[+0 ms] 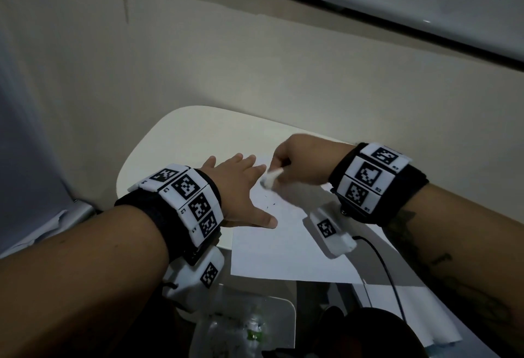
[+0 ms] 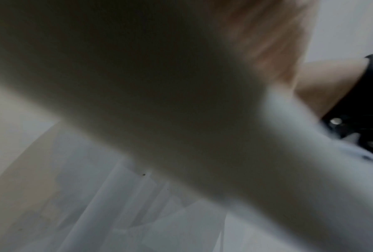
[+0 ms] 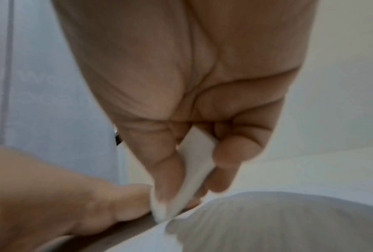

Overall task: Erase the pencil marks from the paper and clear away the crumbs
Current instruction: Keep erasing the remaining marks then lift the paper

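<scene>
Left hand [image 1: 238, 187]: fingers spread flat, pressing the paper [image 1: 283, 247] onto the worktop [image 1: 181, 142].
Right hand [image 1: 300, 159]: fingers pinching a white eraser [image 1: 270, 178], its tip at the sheet's far left part, beside the left fingertips.
Marks: small dark specks [image 1: 269, 205] near mid-sheet; pencil or crumbs, cannot tell.
Risk: the sheet overhangs the worktop's near edge; hard rubbing could crease or tear it, or drag it if the left hand slackens.
Writing: square code tags on both wristbands, with small characters too tiny to read reliably.
</scene>
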`<action>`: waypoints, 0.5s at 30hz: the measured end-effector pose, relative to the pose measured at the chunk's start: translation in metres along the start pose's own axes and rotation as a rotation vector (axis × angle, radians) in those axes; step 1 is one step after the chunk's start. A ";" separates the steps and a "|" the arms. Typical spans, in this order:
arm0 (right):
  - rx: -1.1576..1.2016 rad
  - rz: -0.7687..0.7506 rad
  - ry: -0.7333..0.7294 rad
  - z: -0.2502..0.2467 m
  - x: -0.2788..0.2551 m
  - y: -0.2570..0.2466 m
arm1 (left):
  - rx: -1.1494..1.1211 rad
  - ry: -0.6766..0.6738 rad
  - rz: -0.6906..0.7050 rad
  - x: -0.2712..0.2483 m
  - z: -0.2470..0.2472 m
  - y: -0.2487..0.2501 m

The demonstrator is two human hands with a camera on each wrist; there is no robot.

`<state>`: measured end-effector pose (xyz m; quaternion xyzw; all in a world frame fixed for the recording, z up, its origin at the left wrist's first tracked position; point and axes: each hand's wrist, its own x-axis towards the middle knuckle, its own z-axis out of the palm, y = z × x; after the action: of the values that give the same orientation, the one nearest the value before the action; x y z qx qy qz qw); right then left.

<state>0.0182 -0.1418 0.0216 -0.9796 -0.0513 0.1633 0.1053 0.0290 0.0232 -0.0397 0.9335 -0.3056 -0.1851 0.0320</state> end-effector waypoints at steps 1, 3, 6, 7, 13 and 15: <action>0.000 0.017 0.083 -0.001 0.006 0.002 | 0.005 -0.007 -0.005 -0.001 -0.001 0.001; -0.028 0.042 0.159 -0.001 0.017 0.003 | 0.012 -0.024 -0.019 -0.002 -0.003 0.002; -0.058 0.014 0.105 0.002 0.019 0.004 | 0.018 -0.027 -0.034 -0.002 -0.004 0.003; -0.061 -0.002 0.069 0.003 0.016 0.004 | 0.017 -0.030 -0.034 -0.002 -0.005 0.003; -0.099 -0.012 -0.173 0.001 -0.005 0.003 | 0.012 -0.028 -0.031 -0.001 -0.004 0.003; -0.103 0.013 -0.073 -0.001 0.003 0.004 | 0.006 -0.026 -0.022 -0.002 -0.004 0.003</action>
<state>0.0216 -0.1455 0.0207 -0.9774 -0.0572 0.1966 0.0519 0.0275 0.0213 -0.0348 0.9344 -0.2961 -0.1967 0.0231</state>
